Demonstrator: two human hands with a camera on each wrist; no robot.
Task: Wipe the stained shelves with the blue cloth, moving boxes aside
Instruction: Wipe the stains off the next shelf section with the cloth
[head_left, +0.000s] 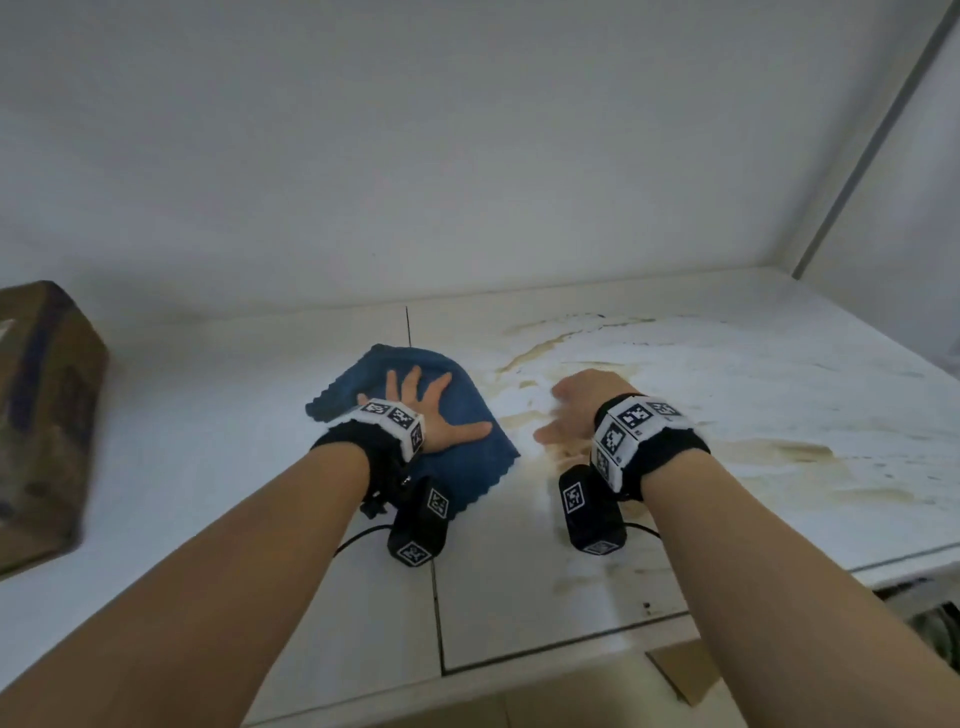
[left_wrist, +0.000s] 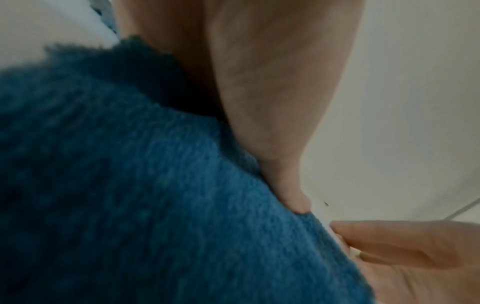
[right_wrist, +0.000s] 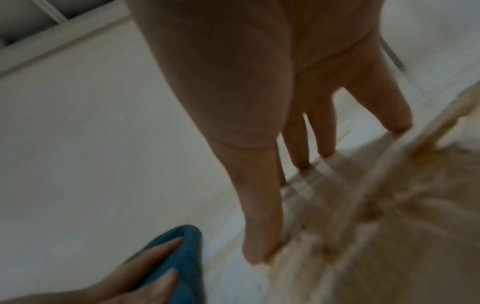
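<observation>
A cardboard box (head_left: 44, 415) stands well left of the blue cloth (head_left: 410, 415), already aside. I'm mid-wipe: my left hand (head_left: 431, 410) presses the cloth flat on the white shelf (head_left: 234, 441), fingers spread. Just right of the cloth, my right hand (head_left: 576, 410) rests with straight fingers on the brown stains (head_left: 769, 452). Next, I'd judge, the cloth must sweep right across them, toward the corner walls.

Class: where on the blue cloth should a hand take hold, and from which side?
Judging by its pose, the blue cloth lies flat under the spread left hand. Best pinch the free scalloped near corner, coming from the person's side; the far part is pinned.
</observation>
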